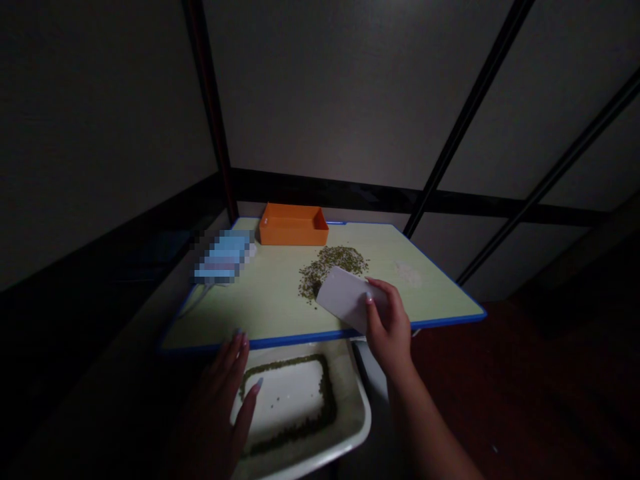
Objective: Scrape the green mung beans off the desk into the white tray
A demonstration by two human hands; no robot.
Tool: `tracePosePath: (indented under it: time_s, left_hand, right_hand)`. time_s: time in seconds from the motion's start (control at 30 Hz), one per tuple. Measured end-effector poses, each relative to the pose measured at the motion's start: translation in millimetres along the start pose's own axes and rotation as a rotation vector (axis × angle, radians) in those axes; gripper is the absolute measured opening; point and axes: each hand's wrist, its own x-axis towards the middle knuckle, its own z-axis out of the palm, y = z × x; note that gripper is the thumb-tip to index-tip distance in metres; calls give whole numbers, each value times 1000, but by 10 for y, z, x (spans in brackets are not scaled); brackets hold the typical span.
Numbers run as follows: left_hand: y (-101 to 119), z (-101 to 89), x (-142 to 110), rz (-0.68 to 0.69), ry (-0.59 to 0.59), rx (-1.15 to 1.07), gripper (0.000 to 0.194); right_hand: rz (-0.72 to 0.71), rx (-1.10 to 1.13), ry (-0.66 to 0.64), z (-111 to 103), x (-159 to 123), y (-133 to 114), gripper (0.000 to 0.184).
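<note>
My right hand [390,327] grips a flat white card [345,298], thumb on top, with its far edge against a spread of small green grains [343,260] on the table [270,293]. The card is tilted near the table's front edge. My left hand [233,387] is over the left side of a white tray [364,420] below that edge, its fingers stretched out and holding nothing. Green grains line the inner edges of the tray floor, with a few loose ones in the middle. Part of the left hand is lost in shadow.
At the back left of the table stands an orange open box [294,233]. A blurred-out blue item [225,257] lies at the left edge. A pale patch of whitish bits [407,272] is on the right. Dark-striped wall panels [325,100] rise behind the table.
</note>
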Motion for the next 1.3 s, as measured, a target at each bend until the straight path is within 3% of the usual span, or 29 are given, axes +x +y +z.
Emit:
tracePosePath:
  time_s: [0.4, 0.77, 1.3]
  left_hand:
    - [-23, 34, -52, -87, -51, -103, 68]
    - [-32, 45, -43, -38, -31, -58, 66]
    - [-20, 40, -62, -71, -51, -84, 67]
  right_hand:
    - [-14, -7, 46, -70, 7, -44, 25]
    - [-24, -66, 48, -43, -4, -13, 26]
    - [-16, -37, 58, -24, -15, 22, 25]
